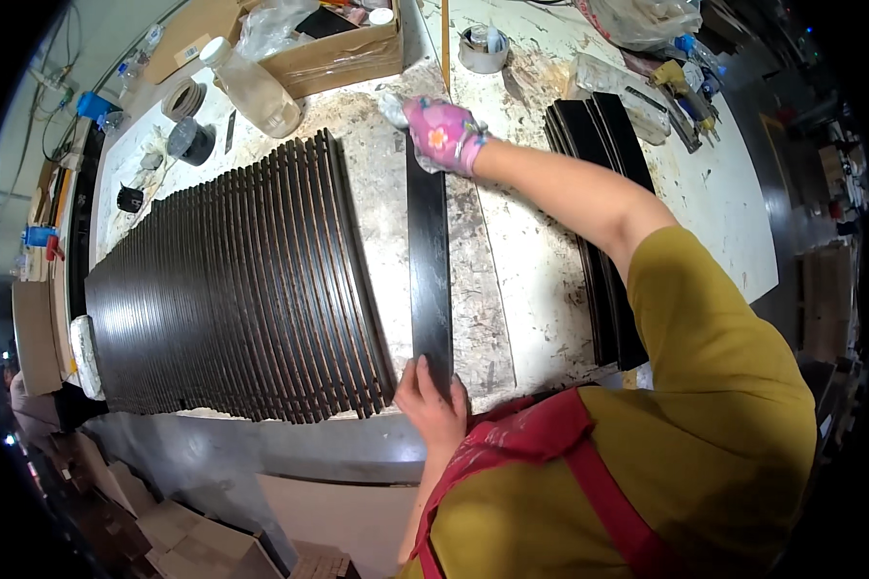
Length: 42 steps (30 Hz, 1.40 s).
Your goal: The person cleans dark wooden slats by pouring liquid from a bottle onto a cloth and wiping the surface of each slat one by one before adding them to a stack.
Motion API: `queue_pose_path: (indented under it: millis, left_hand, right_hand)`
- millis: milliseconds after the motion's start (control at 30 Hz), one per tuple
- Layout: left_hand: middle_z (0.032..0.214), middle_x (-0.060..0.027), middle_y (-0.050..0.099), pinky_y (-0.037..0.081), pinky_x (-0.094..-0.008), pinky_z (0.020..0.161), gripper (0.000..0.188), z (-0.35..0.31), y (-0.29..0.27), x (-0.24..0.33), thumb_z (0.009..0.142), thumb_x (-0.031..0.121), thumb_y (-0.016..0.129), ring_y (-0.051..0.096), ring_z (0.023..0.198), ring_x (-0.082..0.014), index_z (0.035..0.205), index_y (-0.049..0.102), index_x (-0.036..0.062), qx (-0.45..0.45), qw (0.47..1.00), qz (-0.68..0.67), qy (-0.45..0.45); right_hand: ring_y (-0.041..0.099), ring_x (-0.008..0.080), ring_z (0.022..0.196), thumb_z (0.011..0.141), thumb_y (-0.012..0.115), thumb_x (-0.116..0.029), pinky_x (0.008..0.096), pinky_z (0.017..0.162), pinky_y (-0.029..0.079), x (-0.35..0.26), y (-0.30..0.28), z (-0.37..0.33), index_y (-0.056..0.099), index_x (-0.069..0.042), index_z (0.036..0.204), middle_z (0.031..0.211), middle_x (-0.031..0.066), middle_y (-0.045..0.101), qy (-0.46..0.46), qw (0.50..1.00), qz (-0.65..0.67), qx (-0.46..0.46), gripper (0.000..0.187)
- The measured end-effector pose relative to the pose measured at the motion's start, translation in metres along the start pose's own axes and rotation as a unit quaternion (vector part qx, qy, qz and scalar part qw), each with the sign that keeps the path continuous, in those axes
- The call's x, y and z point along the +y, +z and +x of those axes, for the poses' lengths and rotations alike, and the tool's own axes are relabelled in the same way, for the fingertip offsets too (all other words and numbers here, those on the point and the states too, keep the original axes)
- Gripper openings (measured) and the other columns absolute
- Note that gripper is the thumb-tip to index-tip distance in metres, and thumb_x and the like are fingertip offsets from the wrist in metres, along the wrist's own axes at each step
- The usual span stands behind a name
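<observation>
A long flat black slat lies lengthwise in front of me on the stained white table. My left hand, bare, grips its near end, with fingers along the left edge and thumb at the right. At the far end is my right hand, in a pink flowered glove. It is closed on a whitish crumpled wad, perhaps cloth, against the slat. To the left, many similar black slats lie side by side in a slanting, overlapping row. More black slats are stacked on the right, partly hidden by my right arm.
Beyond the row stand a cloudy plastic bottle, a dark cup and an open cardboard box. A tape roll holding small items sits past my right hand. Power tools lie far right. Cardboard boxes are on the floor.
</observation>
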<state>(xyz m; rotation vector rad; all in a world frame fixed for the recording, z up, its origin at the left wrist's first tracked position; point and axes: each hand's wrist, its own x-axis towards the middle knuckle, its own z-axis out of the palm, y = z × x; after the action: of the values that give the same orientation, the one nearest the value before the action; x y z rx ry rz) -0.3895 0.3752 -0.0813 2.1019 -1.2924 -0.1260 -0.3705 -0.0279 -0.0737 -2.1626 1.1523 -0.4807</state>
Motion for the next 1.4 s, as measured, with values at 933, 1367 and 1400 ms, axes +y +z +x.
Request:
queue_pose_path:
  millis: [933,1367,1400]
  left_hand:
    - [0.117,-0.0143,0.055,0.038,-0.0382,0.093,0.098,-0.033,0.005,-0.005,0.061,0.012,0.084,0.049,0.107,-0.0282,0.141,0.028,0.002,0.117,0.981,-0.09,-0.129]
    - [0.123,-0.0217,0.044,0.028,-0.0483,0.098,0.08,-0.041,-0.008,-0.002,0.068,0.01,0.076,0.038,0.114,-0.0393,0.135,0.033,-0.0016,0.031,0.995,-0.03,-0.09]
    - [0.122,-0.022,0.044,0.028,-0.0483,0.098,0.082,-0.04,-0.01,-0.001,0.067,0.012,0.077,0.038,0.113,-0.0396,0.135,0.033,-0.0011,0.022,0.994,-0.024,-0.1]
  right_hand:
    - [0.06,0.0216,0.076,0.081,0.054,-0.019,0.037,0.06,0.051,-0.043,0.036,-0.18,0.053,-0.007,0.11,0.097,0.0128,0.061,-0.188,0.929,-0.002,-0.319,0.032]
    - [0.05,0.008,0.046,0.091,0.052,-0.042,0.0244,0.04,0.042,-0.003,-0.006,-0.032,0.056,-0.014,0.082,0.061,-0.0028,0.053,0.201,0.922,0.299,-0.14,0.03]
    - [0.051,0.0085,0.048,0.092,0.05,-0.039,0.0254,0.043,0.043,0.009,-0.004,-0.012,0.057,-0.012,0.085,0.061,-0.0015,0.053,0.161,0.935,0.301,-0.093,0.028]
